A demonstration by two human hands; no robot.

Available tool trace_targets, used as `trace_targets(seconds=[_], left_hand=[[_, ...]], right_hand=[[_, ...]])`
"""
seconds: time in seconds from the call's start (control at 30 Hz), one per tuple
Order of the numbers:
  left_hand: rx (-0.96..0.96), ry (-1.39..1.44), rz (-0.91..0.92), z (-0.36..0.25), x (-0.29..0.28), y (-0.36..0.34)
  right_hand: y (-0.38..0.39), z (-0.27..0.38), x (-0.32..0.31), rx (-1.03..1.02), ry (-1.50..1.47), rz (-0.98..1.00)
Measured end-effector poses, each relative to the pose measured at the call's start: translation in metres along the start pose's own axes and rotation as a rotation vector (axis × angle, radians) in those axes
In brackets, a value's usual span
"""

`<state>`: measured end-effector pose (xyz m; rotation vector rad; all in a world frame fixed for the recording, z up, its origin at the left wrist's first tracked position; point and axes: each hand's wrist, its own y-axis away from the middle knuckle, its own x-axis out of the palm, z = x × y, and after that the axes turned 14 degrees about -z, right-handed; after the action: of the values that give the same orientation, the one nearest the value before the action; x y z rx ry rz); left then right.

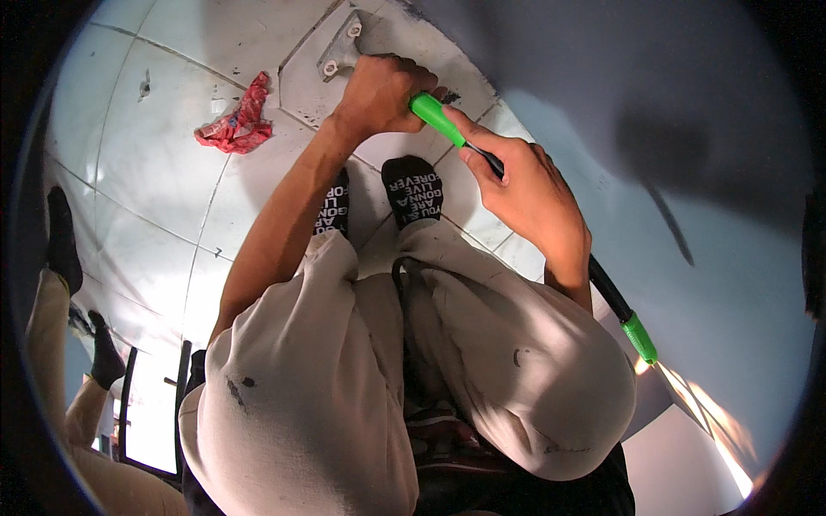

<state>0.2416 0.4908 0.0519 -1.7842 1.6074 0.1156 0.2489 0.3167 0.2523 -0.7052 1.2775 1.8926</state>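
My left hand (383,96) is closed at the upper end of a long black pole with green sleeves (437,119). Beyond its knuckles a flat grey head with two round bolts (341,50) rests close to the floor tiles; the joint between head and pole is hidden by my fingers. Just below the upper sleeve, my right hand (525,176) wraps round the black shaft, thumb along the top. The pole slants down past my right forearm to another green sleeve (638,338) beside my knee.
A crumpled red wrapper (239,120) lies on the white tiled floor (163,163) to the left. A blue-grey wall (723,232) rises close on the right. My socked feet (411,187) are between the arms. At far left, another person's socked feet (63,236) show.
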Motion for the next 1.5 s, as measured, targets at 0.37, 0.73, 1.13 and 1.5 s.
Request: trace_targets(seconds=[0.37,0.73,1.13,1.5], left_hand=[[0.014,-0.030,0.017,0.003,0.000,-0.003],[0.032,-0.003,0.030,0.000,0.003,-0.013],[0.041,0.050,-0.003,-0.013,0.024,-0.016],[0.099,0.151,0.125,-0.042,0.066,-0.022]], right_hand=[[-0.003,-0.008,0.001,-0.072,-0.024,-0.050],[0.001,0.009,-0.009,-0.033,0.108,-0.078],[0.007,-0.019,-0.014,0.018,0.021,-0.085],[0.035,-0.044,-0.021,0.189,0.101,-0.087]])
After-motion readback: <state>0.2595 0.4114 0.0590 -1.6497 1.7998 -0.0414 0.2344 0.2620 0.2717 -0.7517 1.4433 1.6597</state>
